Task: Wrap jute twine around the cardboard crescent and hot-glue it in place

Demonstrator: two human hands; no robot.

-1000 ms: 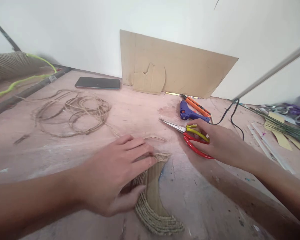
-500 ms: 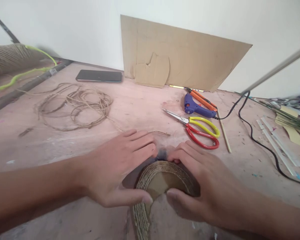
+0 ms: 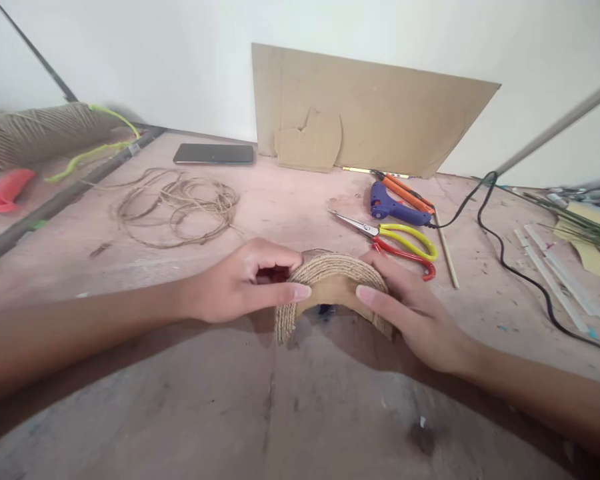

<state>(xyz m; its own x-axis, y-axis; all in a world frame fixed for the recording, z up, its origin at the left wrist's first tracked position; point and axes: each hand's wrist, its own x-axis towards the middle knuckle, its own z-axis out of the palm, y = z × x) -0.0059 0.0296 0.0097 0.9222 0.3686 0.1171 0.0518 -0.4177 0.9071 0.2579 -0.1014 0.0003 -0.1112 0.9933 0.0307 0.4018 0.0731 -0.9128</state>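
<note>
Near side first: both hands are on the arch-shaped brown cardboard piece edged with rows of tan twine [image 3: 334,288], mid-width over the pale pink wooden tabletop [image 3: 220,413]. Left hand [image 3: 245,280] pinches its left part, thumb on the cardboard face, fingers curled behind the outer rim. Right hand [image 3: 425,323] has the right part, same narrow pinch, though its fingers are partly hidden. Can't tell if the piece touches the wood; shadow lies below it.

Change: a second ago the right hand was at the scissors and the opening faced the tabletop's right edge. Now both hands share the piece, opening toward the near edge. I'd read that as cutting paused, piece being handled or looked over.

Just beyond, right of centre, lie the scissors with red and yellow loop handles [image 3: 374,231], let go. Left of centre, a loose tangle of thin tan twine [image 3: 225,200], not held.

Farther: purple glue gun [image 3: 397,210] beside an orange-handled tool [image 3: 405,191]. Along the far edge, a flat black phone [image 3: 214,154] and a big tan cardboard sheet [image 3: 390,113] leaning on the wall. Far left corner: thick tan twine spool [image 3: 40,133].
</note>
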